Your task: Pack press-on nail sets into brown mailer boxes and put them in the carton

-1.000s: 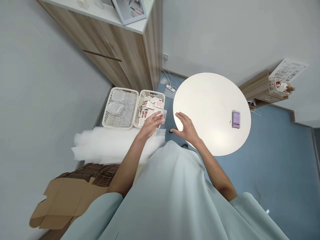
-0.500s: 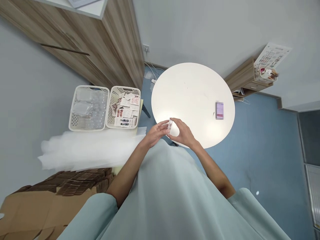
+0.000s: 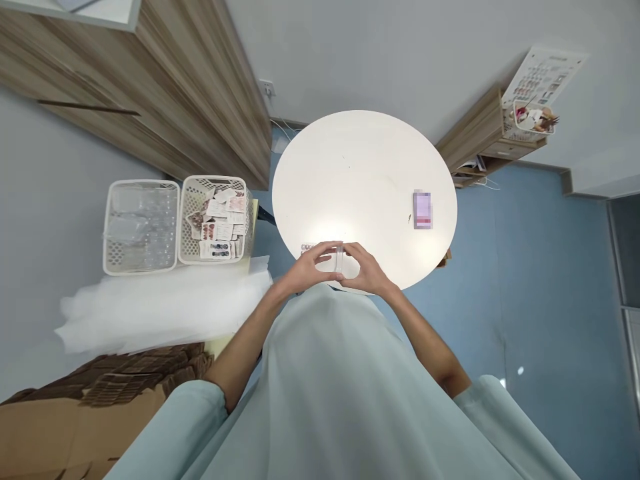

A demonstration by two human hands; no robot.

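Observation:
Over the near edge of the round white table [image 3: 360, 160], I hold a small clear plastic box [image 3: 339, 259] between both hands. My left hand [image 3: 314, 265] grips it from the left, thumb below and fingers above. On its other side my right hand [image 3: 367, 270] pinches it the same way, with a rounded gap between thumb and fingers. Part of the box is hidden by my fingertips. Just beyond my left fingers, a small piece with rows of round, greyish spots [image 3: 307, 247] lies on the table, partly covered by the hand.
A pixelated purple rectangle [image 3: 423, 211] is on the table's right. To the left stand a white basket of clear plastic boxes [image 3: 116, 253] and another of small cards [image 3: 187, 247]. White sheets [image 3: 165, 303] and brown cardboard [image 3: 60, 427] lie nearer me. A wooden cabinet [image 3: 200, 80] stands behind.
My view has shifted, so the baskets sit further left. Both hands have turned the box more upright, and my left fingers have arched. The spotted piece now shows beside my left hand.

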